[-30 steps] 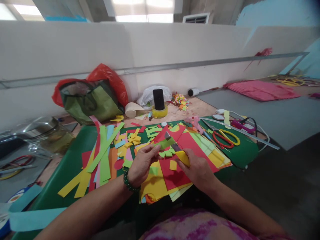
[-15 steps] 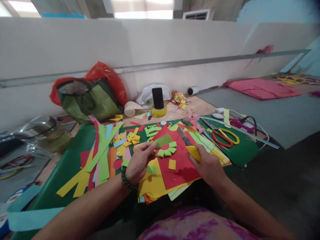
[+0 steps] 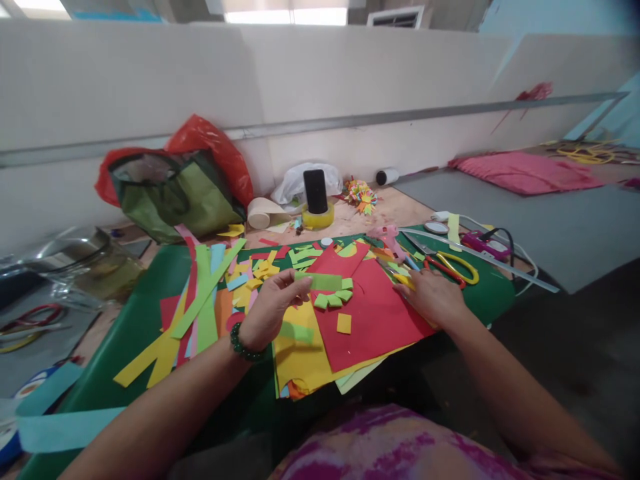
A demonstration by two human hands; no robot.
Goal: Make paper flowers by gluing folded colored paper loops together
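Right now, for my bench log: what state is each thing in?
Left hand, pinching the green strip.
Right hand, palm down beside the scissors; grip hidden.
Red sheet, flat atop the stack.
Scissors, lying flat.
Phone, upright in the tape roll, screen dark.
Bag, open.

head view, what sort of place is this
Likely a paper-craft work table in a workshop: cut coloured paper strips cover a green mat, scissors lie nearby, and the left hand holds a green strip.

Light-green paper strip (image 3: 320, 281), red sheet (image 3: 380, 313) — dark-green mat (image 3: 135, 320)
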